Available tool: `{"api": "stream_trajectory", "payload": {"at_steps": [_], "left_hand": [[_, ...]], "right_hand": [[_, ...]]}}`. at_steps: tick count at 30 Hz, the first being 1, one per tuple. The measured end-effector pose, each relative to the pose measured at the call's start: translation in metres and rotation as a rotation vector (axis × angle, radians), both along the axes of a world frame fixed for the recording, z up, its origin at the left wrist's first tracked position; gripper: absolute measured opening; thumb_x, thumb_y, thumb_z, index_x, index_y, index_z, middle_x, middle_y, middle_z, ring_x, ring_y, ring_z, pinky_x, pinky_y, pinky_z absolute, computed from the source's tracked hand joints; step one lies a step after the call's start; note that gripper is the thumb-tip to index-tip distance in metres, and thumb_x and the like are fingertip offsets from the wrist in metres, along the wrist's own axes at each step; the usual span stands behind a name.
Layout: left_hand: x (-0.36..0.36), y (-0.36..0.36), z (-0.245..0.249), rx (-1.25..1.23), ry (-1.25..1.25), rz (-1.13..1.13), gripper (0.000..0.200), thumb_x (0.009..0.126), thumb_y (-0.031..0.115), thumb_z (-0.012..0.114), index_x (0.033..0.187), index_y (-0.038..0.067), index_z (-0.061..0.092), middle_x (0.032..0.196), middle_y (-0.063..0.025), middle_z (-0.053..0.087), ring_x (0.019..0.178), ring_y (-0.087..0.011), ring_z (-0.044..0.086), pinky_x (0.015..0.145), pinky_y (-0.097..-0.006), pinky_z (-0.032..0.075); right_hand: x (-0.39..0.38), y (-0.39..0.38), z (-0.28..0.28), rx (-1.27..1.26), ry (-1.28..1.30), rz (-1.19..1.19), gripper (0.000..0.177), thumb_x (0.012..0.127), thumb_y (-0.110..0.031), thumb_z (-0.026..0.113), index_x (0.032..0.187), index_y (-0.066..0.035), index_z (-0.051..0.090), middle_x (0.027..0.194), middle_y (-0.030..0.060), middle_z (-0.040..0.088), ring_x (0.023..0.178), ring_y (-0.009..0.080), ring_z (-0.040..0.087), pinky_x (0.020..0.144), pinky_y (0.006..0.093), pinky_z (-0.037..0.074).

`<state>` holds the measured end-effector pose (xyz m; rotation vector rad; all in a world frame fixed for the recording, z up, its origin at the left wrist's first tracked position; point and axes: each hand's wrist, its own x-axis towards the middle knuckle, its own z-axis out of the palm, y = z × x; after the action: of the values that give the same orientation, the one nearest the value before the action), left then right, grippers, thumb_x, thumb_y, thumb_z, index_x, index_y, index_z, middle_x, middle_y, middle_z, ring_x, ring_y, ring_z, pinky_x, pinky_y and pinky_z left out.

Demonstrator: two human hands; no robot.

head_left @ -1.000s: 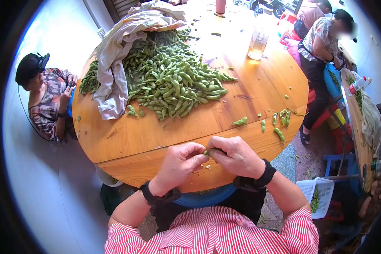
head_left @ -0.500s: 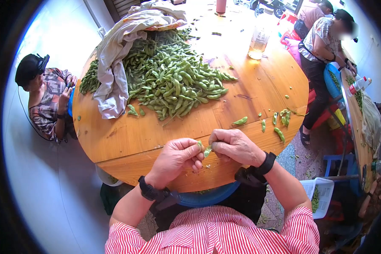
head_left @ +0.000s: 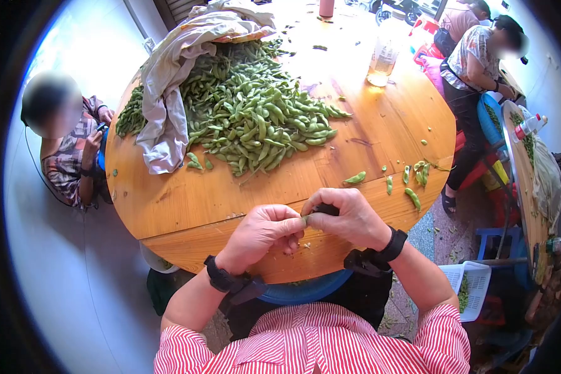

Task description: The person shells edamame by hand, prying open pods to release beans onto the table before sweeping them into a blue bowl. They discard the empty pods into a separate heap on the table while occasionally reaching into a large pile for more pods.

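My left hand point(head_left: 265, 232) and my right hand point(head_left: 349, 218) meet fingertip to fingertip over the near edge of the round wooden table point(head_left: 187, 212). Both pinch a small edamame pod point(head_left: 305, 217), mostly covered by the fingers. A dark patch shows between my right thumb and forefinger; I cannot make out what it is. Beyond my hands lies a large heap of edamame pods point(head_left: 262, 118), partly under a pale cloth point(head_left: 165, 115). Several loose pods point(head_left: 412, 199) and opened shells point(head_left: 421, 172) are scattered right of my right hand.
A bottle of amber liquid point(head_left: 381, 62) and a pink cup point(head_left: 326, 9) stand farther back. A blue basin point(head_left: 308, 288) sits below the table's near edge, and a white basket point(head_left: 470, 290) at right. One person point(head_left: 65, 143) sits left; others work at right.
My fingertips have closed together, and the pod between them is now mostly hidden. My right forefinger has lifted away from its thumb. The person at left has raised their head.
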<state>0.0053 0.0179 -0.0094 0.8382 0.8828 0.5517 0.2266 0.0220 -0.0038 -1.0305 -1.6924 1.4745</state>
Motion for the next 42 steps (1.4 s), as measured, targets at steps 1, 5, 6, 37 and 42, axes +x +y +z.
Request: {"api": "stream_trajectory", "payload": {"at_steps": [1, 5, 6, 37, 42], "left_hand": [[0.0, 0.0, -0.001, 0.0, 0.0, 0.0, 0.019, 0.098, 0.019, 0.065, 0.098, 0.0, 0.066, 0.082, -0.005, 0.068, 0.067, -0.0116, 0.067, 0.06, -0.0235, 0.055], [-0.003, 0.001, -0.004, -0.008, -0.069, -0.021, 0.018, 0.098, 0.019, 0.065, 0.099, 0.001, 0.065, 0.082, -0.0048, 0.068, 0.067, -0.0111, 0.067, 0.06, -0.023, 0.055], [-0.004, 0.001, -0.005, -0.015, -0.087, -0.062, 0.018, 0.098, 0.019, 0.065, 0.1, 0.001, 0.066, 0.083, -0.0049, 0.068, 0.067, -0.0111, 0.067, 0.06, -0.0229, 0.055], [0.014, -0.009, -0.01, 0.176, 0.049, 0.128, 0.018, 0.095, 0.003, 0.065, 0.108, 0.004, 0.052, 0.09, -0.0021, 0.064, 0.072, -0.0081, 0.065, 0.063, -0.0214, 0.055], [0.009, -0.005, -0.01, 0.198, 0.059, 0.065, 0.021, 0.095, 0.004, 0.065, 0.112, 0.004, 0.053, 0.095, -0.0024, 0.064, 0.08, -0.0094, 0.066, 0.067, -0.0235, 0.057]], "right_hand": [[-0.001, 0.0, 0.0, 0.001, -0.021, -0.018, 0.015, 0.088, -0.01, 0.071, 0.099, -0.001, 0.068, 0.081, 0.003, 0.066, 0.078, 0.0075, 0.06, 0.073, 0.0261, 0.05], [0.0, 0.0, 0.004, 0.026, 0.023, 0.018, 0.012, 0.088, -0.01, 0.07, 0.095, 0.001, 0.068, 0.079, 0.004, 0.066, 0.076, 0.0079, 0.06, 0.071, 0.0267, 0.05], [0.0, 0.0, 0.005, 0.025, 0.023, 0.019, 0.012, 0.088, -0.01, 0.07, 0.095, 0.001, 0.068, 0.079, 0.004, 0.066, 0.076, 0.0079, 0.06, 0.071, 0.0267, 0.05], [-0.013, -0.006, -0.015, -0.114, -0.045, -0.263, 0.016, 0.085, -0.013, 0.07, 0.091, 0.002, 0.067, 0.074, 0.0077, 0.065, 0.068, 0.0131, 0.06, 0.065, 0.03, 0.05], [-0.012, -0.004, -0.015, -0.158, -0.015, -0.234, 0.016, 0.088, -0.013, 0.069, 0.091, 0.002, 0.067, 0.072, 0.003, 0.063, 0.066, 0.0086, 0.058, 0.06, 0.0269, 0.049]]}}
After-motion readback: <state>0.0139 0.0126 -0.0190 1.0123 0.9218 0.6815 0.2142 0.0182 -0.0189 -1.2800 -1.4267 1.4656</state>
